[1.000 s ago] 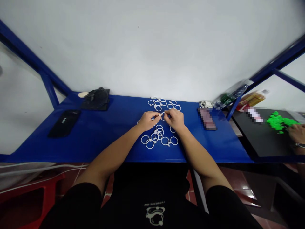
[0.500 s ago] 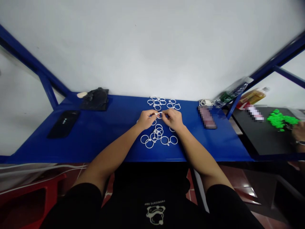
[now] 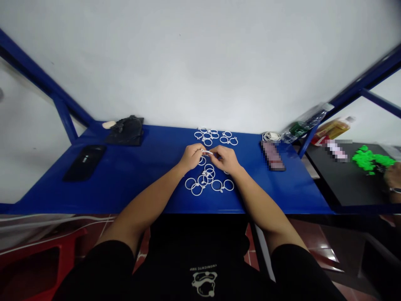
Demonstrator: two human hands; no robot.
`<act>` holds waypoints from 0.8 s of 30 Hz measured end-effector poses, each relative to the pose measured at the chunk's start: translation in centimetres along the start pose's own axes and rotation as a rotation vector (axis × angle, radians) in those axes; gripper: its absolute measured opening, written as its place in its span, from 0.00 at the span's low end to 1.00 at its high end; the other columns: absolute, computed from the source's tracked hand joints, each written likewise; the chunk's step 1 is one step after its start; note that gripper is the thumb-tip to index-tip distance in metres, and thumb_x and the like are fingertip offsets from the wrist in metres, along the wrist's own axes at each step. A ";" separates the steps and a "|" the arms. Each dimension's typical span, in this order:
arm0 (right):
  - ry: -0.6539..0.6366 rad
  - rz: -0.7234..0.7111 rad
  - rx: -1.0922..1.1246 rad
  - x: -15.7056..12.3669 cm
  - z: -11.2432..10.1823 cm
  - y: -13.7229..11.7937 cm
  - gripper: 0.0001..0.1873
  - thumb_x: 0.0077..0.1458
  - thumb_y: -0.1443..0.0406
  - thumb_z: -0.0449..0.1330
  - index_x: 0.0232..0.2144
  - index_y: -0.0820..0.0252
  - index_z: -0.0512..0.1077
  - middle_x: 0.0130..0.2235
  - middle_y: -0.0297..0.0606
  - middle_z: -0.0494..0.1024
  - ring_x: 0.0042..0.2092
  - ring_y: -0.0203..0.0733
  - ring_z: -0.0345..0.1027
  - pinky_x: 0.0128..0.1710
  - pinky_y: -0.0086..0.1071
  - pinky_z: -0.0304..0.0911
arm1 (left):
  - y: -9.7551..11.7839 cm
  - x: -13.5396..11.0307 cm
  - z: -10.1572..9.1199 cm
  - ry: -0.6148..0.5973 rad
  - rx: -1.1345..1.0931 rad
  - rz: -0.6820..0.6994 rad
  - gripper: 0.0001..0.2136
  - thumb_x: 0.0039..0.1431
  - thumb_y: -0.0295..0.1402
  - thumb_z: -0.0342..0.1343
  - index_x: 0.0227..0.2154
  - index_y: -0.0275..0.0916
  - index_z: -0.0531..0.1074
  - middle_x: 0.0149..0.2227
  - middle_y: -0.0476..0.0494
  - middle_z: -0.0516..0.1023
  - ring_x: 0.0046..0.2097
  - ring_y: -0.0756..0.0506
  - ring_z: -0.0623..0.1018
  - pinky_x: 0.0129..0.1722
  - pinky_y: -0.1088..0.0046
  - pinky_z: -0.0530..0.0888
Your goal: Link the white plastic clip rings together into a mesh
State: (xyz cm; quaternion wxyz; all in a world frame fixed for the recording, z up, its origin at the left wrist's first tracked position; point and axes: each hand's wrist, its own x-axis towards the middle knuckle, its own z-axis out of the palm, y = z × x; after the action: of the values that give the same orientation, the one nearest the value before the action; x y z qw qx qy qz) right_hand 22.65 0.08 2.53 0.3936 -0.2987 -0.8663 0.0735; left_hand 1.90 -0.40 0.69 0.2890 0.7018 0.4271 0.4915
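Between my two hands is one white ring (image 3: 207, 152), seen nearly edge-on above the blue table. My left hand (image 3: 191, 156) pinches its left end, where a small knob or clip shows. The fingers of my right hand (image 3: 227, 159) are closed on its right end. Several similar white rings (image 3: 203, 180), each with a small clip, lie loosely overlapping on the table nearer my body. Another group of white rings (image 3: 207, 136) rests by the wall, beyond my hands. My right hand partly covers one more ring.
On the blue table (image 3: 140, 175) lie a black pouch (image 3: 84, 163), a black plastic bag (image 3: 127, 131), a blurred-out phone-like item (image 3: 273, 155) and a coiled white cable (image 3: 271, 136). A bottle (image 3: 308, 123) leans at right. Beyond it, another person's hand (image 3: 393, 175) is near green pieces (image 3: 371, 159).
The held ring has turned from showing its round opening to lying almost edge-on. My right hand has shifted slightly left and down. The view has moved a little.
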 end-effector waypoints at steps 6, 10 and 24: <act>0.156 0.176 -0.069 -0.1 -0.4 1.2 0.12 0.68 0.57 0.58 0.38 0.56 0.78 0.32 0.37 0.81 0.31 0.39 0.72 0.33 0.33 0.64 | -0.1 0.0 0.1 0.047 0.179 0.156 0.12 0.66 0.29 0.58 0.50 0.40 0.80 0.44 0.44 0.83 0.40 0.47 0.81 0.48 0.67 0.77; 0.235 0.446 -0.087 -0.3 -0.5 2.9 0.15 0.67 0.54 0.59 0.36 0.56 0.78 0.31 0.36 0.81 0.30 0.41 0.73 0.35 0.33 0.66 | -0.7 0.4 -0.4 -0.050 0.350 0.122 0.08 0.67 0.31 0.61 0.45 0.40 0.82 0.39 0.45 0.83 0.37 0.47 0.79 0.46 0.66 0.77; -0.118 0.656 -0.174 -0.3 -0.7 5.4 0.11 0.63 0.57 0.63 0.32 0.55 0.79 0.33 0.36 0.84 0.34 0.42 0.75 0.34 0.31 0.60 | -0.6 0.2 -1.3 -0.411 0.613 0.003 0.18 0.64 0.47 0.66 0.50 0.43 0.81 0.52 0.41 0.81 0.53 0.37 0.79 0.57 0.56 0.74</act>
State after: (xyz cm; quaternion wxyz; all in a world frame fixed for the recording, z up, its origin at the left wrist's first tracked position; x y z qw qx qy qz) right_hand 25.81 4.16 0.89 0.2713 -0.5889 -0.7485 0.1393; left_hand 0.56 0.04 0.71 0.1444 0.8404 0.4866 0.1898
